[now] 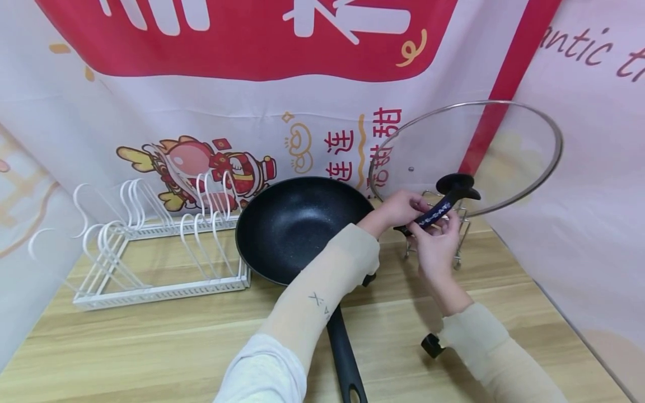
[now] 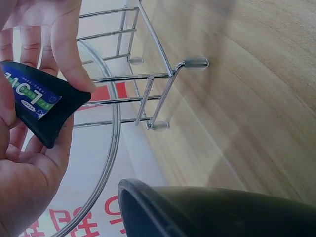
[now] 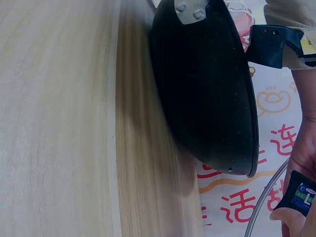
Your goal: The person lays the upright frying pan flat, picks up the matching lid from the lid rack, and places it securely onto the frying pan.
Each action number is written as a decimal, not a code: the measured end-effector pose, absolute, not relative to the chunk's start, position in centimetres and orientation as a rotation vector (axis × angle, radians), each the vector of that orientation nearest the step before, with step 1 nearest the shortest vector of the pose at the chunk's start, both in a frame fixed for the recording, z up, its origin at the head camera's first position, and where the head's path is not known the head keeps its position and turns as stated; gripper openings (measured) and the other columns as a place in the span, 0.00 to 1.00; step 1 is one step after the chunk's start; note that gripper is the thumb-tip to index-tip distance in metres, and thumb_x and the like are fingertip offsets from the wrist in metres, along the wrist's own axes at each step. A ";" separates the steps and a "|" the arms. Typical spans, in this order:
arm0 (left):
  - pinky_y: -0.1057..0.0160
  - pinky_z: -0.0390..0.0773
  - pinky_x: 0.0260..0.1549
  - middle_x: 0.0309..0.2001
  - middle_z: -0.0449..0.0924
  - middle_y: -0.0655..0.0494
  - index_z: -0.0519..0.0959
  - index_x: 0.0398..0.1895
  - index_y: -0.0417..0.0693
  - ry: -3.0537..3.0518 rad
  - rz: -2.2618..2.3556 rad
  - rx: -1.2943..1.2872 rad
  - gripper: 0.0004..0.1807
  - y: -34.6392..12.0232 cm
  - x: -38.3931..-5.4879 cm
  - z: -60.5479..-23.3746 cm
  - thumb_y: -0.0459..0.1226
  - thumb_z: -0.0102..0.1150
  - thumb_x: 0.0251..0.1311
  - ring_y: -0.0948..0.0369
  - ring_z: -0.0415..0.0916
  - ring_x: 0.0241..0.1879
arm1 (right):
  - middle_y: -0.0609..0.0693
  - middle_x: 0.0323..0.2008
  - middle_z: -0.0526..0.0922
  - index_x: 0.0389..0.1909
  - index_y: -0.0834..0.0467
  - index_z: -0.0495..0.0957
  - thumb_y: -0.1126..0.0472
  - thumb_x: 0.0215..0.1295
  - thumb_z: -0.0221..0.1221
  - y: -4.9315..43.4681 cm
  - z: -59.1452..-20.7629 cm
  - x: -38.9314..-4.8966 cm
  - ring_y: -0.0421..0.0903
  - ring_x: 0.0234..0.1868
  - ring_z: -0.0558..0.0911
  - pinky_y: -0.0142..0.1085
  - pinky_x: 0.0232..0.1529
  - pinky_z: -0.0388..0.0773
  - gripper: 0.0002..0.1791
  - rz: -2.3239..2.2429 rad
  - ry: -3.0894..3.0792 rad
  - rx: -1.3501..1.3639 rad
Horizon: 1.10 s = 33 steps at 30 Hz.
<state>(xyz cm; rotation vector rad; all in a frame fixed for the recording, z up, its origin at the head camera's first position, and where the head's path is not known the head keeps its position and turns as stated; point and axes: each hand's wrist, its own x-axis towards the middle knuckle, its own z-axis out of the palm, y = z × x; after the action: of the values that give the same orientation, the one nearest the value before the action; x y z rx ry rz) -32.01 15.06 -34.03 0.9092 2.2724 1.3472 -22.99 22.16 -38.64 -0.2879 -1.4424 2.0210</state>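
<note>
A large clear glass lid (image 1: pixel 514 151) with a steel rim stands on edge at the back right, its lower part at a wire rack (image 1: pixel 461 246). Its black handle (image 1: pixel 434 215), bearing a blue label, faces me. My left hand (image 1: pixel 403 210) holds the handle from the left, fingertips near its upper side. From below, my right hand (image 1: pixel 437 243) pinches the same handle between thumb and fingers. Both hands also show around the labelled handle (image 2: pixel 42 98) in the left wrist view. Whether the rack bears the lid's weight I cannot tell.
A black frying pan (image 1: pixel 297 235) sits left of my hands, its handle (image 1: pixel 344 352) pointing towards me under my left forearm. Further left stands a white dish rack (image 1: pixel 161 293) with curved prongs. A printed cloth (image 1: pixel 282 101) hangs behind the wooden table (image 1: pixel 151 347).
</note>
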 end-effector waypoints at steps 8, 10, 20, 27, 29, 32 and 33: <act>0.72 0.73 0.33 0.38 0.88 0.47 0.87 0.42 0.34 2.289 1.375 0.873 0.07 14.9 -31.8 -33.9 0.27 0.60 0.69 0.61 0.77 0.37 | 0.50 0.42 0.72 0.55 0.55 0.68 0.84 0.53 0.63 22.1 -38.5 -22.9 0.40 0.35 0.79 0.28 0.27 0.82 0.33 1.958 -1.489 -0.260; 0.72 0.73 0.33 0.38 0.88 0.47 0.87 0.41 0.34 2.295 1.386 0.859 0.07 14.9 -31.7 -33.9 0.27 0.60 0.69 0.61 0.78 0.37 | 0.50 0.42 0.72 0.55 0.55 0.68 0.84 0.53 0.64 22.1 -38.4 -22.8 0.40 0.35 0.79 0.28 0.27 0.83 0.33 1.952 -1.502 -0.261; 0.72 0.72 0.36 0.39 0.89 0.50 0.89 0.42 0.38 2.371 1.405 0.740 0.07 15.0 -31.0 -34.0 0.30 0.62 0.69 0.62 0.78 0.40 | 0.51 0.43 0.71 0.56 0.57 0.66 0.86 0.53 0.63 22.3 -38.1 -22.4 0.41 0.36 0.79 0.29 0.29 0.84 0.34 1.948 -1.532 -0.254; 0.74 0.70 0.36 0.45 0.88 0.48 0.89 0.43 0.37 2.377 1.433 0.707 0.08 15.1 -31.1 -34.3 0.30 0.62 0.69 0.62 0.79 0.44 | 0.52 0.43 0.72 0.59 0.60 0.67 0.87 0.52 0.63 22.5 -37.9 -22.2 0.40 0.35 0.79 0.29 0.28 0.84 0.36 1.942 -1.547 -0.242; 0.74 0.70 0.36 0.46 0.88 0.49 0.89 0.44 0.38 2.362 1.446 0.689 0.08 15.0 -31.1 -34.4 0.31 0.63 0.69 0.63 0.79 0.44 | 0.52 0.43 0.72 0.60 0.60 0.67 0.86 0.52 0.64 22.6 -37.8 -22.2 0.41 0.35 0.79 0.29 0.28 0.84 0.36 1.939 -1.557 -0.245; 0.74 0.72 0.36 0.46 0.88 0.48 0.89 0.45 0.38 2.335 1.453 0.701 0.09 14.9 -31.2 -34.5 0.32 0.63 0.70 0.63 0.79 0.43 | 0.52 0.44 0.71 0.60 0.59 0.66 0.86 0.53 0.64 22.7 -37.7 -22.1 0.41 0.37 0.79 0.29 0.29 0.84 0.36 1.932 -1.577 -0.241; 0.73 0.72 0.36 0.46 0.88 0.48 0.89 0.46 0.38 2.321 1.457 0.706 0.09 14.9 -31.3 -34.5 0.33 0.63 0.70 0.63 0.79 0.43 | 0.52 0.44 0.71 0.61 0.59 0.66 0.86 0.53 0.64 22.7 -37.7 -22.1 0.41 0.37 0.79 0.29 0.29 0.84 0.37 1.933 -1.580 -0.239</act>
<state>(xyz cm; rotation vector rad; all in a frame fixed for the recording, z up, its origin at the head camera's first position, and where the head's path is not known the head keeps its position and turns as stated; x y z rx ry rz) -31.27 14.85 -34.52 0.7058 2.3209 1.4566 -22.14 22.73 -37.65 -0.2394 -1.5802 1.9331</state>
